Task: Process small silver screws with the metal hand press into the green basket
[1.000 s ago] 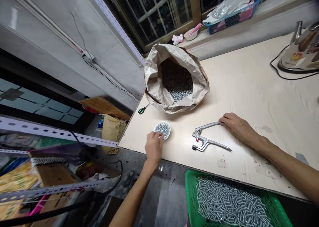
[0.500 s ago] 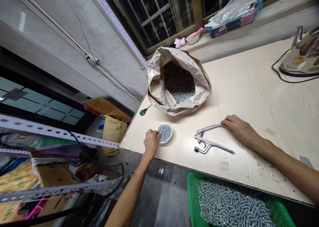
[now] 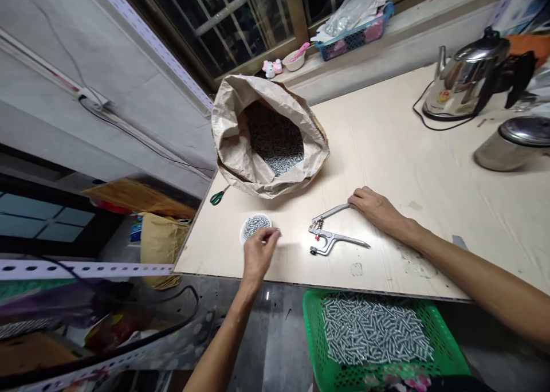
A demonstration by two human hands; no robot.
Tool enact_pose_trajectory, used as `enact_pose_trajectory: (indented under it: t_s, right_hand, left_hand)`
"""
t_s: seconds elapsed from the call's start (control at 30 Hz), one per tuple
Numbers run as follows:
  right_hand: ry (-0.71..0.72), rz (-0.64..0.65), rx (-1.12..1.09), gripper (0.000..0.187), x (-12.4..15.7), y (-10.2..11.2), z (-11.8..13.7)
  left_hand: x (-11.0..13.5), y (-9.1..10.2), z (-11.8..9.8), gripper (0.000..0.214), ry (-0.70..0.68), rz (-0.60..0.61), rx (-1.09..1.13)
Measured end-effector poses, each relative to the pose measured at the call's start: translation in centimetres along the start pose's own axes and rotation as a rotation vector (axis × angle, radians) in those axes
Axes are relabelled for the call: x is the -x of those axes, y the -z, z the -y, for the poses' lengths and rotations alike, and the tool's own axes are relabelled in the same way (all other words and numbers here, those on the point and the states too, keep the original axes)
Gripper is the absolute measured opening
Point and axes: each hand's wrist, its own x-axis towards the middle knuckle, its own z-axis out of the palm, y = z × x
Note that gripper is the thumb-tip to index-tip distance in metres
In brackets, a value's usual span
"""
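My left hand (image 3: 258, 255) is raised just right of a small white bowl (image 3: 243, 231) of shiny metal pieces, its thumb and forefinger pinched together. A tiny metal piece (image 3: 277, 232) shows at those fingertips, too small to make out its kind. My right hand (image 3: 373, 204) is closed on the end of the upper handle of silver hand pliers (image 3: 330, 235), which lie spread on the table. Their spring and red part show near the jaw, and nothing is visible in it. Behind the bowl stands a paper sack (image 3: 232, 134), its top rolled open on many metal pieces.
Below the table (image 3: 378, 145) edge a green basket (image 3: 315, 334) holds many short metal rods. Green-handled scissors (image 3: 218, 197) lie left of the sack. A kettle (image 3: 464, 82) with a cord and a metal canister (image 3: 507, 145) stand at right. A blue basket (image 3: 354, 45) sits on the sill.
My left hand has lifted from the bowl and moved right, with a tiny metal piece between its fingertips. My right hand stays on the pliers' handle. The camera view has turned right.
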Motion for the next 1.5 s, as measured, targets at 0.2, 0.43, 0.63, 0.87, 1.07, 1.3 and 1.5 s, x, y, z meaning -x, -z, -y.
enact_pose_trajectory:
  t_s: [0.2, 0.43, 0.63, 0.87, 1.07, 1.3, 1.5]
  right_hand:
    - [-0.042, 0.042, 0.030, 0.024, -0.2, 0.5, 0.3]
    - [-0.043, 0.073, 0.065, 0.025, -0.2, 0.5, 0.1]
    - [-0.062, 0.092, 0.068, 0.027, -0.3, 0.7, 0.3]
    - [-0.056, 0.111, 0.040, 0.028, -0.3, 0.8, 0.3]
    - [-0.059, 0.131, 0.018, 0.022, -0.3, 1.3, 0.6]
    - [0.035, 0.183, -0.087, 0.024, 1.8, 2.4, 1.6]
    - [-0.022, 0.166, -0.069, 0.028, 2.3, 2.0, 1.9]
  left_hand:
    - [0.5, -5.2, -3.8, 0.024, 0.037, 0.336, 0.040]
    - [-1.3, -5.6, -4.6, 0.021, 0.026, 0.575, -0.155]
    - [-2.2, -5.5, -5.5, 0.024, 0.054, 0.636, -0.273]
    - [-2.3, -5.6, -4.3, 0.025, 0.084, 0.704, -0.235]
    - [-0.8, -6.0, -3.3, 0.028, 0.105, 0.800, -0.089]
    - [2.5, -5.6, -4.4, 0.020, 0.134, 0.728, -0.071]
    - [4.0, -5.7, -4.1, 0.020, 0.131, 0.720, -0.027]
